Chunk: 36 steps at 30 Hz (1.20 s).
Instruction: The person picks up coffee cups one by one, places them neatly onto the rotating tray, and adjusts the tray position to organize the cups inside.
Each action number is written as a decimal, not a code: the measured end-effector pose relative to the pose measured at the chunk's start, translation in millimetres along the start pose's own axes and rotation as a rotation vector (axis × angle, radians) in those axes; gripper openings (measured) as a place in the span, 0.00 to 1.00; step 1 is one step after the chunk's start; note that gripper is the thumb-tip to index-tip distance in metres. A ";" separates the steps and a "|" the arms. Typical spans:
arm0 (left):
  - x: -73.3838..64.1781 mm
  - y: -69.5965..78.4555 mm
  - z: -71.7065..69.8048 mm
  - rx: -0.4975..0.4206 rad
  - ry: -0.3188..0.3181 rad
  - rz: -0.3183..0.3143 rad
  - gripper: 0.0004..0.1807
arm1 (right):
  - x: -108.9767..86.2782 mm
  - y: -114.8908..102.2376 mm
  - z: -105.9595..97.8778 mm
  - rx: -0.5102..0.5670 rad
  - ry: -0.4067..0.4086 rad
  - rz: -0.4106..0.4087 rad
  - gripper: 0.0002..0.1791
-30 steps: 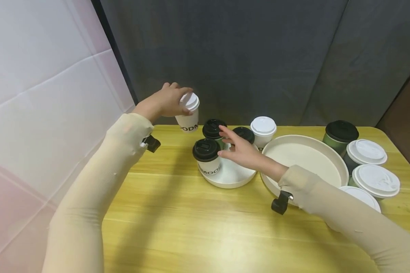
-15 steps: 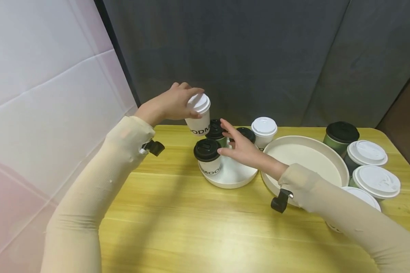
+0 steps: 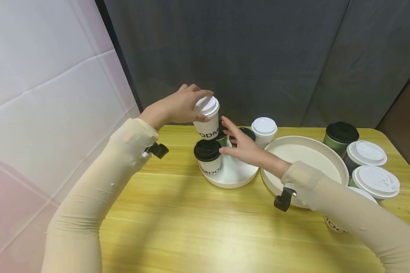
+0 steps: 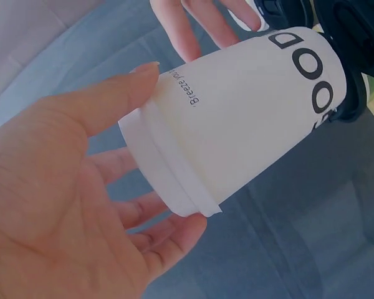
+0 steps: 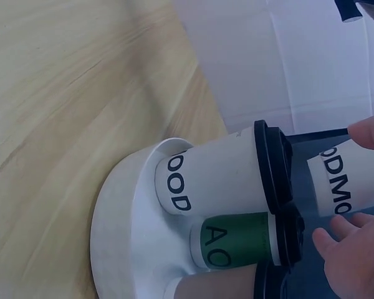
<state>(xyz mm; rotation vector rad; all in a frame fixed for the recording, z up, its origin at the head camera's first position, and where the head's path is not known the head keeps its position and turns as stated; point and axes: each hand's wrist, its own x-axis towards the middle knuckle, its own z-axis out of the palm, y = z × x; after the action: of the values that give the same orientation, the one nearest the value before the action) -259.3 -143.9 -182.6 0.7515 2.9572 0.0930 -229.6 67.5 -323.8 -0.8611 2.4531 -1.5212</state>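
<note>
A person's left hand [image 3: 182, 106] gripped a white paper cup [image 4: 237, 118] by its white lid [image 3: 210, 106] above the left side of a small white tray [image 3: 230, 185], thumb on one side and fingers curled round the other, pinching the cup's top end. The right hand [image 3: 242, 148], its fingers spread and thumb held apart, hovered over the tray beside the cups there, with no grip on any of them. The step in hand looked to be placing or stacking: the cup hung near a black-lidded white cup [image 3: 208, 161], and the right wrist view showed a gap between its base and that cup's black lid [image 3: 207, 150]. The next move appeared to call for lining up the base and lowering it straight down, the right hand ready to guard the neighbours, a green cup [image 5: 237, 241] among them; whether lid or tray was meant to receive it could not be told. The cup was nearly upright in the grip, its long axis close to vertical, lid up and narrower base down, its big black lettering [image 3: 209, 134] turned toward the head camera
</note>
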 end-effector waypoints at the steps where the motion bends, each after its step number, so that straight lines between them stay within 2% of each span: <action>1: 0.2 0.6 0.4 -0.003 0.001 0.000 0.42 | -0.3 -0.1 -0.1 0.002 0.001 0.001 0.52; 7: 1.4 2.2 1.3 -0.013 0.003 0.000 0.42 | -0.4 0.1 -1.8 0.020 -0.009 -0.010 0.53; 16: 2.6 6.3 3.8 -0.016 0.020 0.062 0.42 | -3.0 0.8 -3.3 0.030 0.001 -0.027 0.53; 21: 2.9 8.9 6.1 -0.028 0.030 0.097 0.41 | -9.3 -1.1 -3.4 0.064 0.026 -0.034 0.53; 29: 2.9 17.1 8.4 -0.023 0.037 0.190 0.41 | -23.3 0.5 -5.3 0.126 0.049 -0.041 0.52; 36: 2.8 24.2 14.6 -0.037 0.033 0.238 0.40 | -39.5 1.8 -7.6 0.125 0.053 -0.013 0.52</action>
<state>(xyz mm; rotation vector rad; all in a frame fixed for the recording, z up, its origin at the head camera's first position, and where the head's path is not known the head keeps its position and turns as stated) -248.8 -120.7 -195.3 1.1040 2.8738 0.1766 -200.5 94.9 -328.9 -0.8262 2.3628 -1.7022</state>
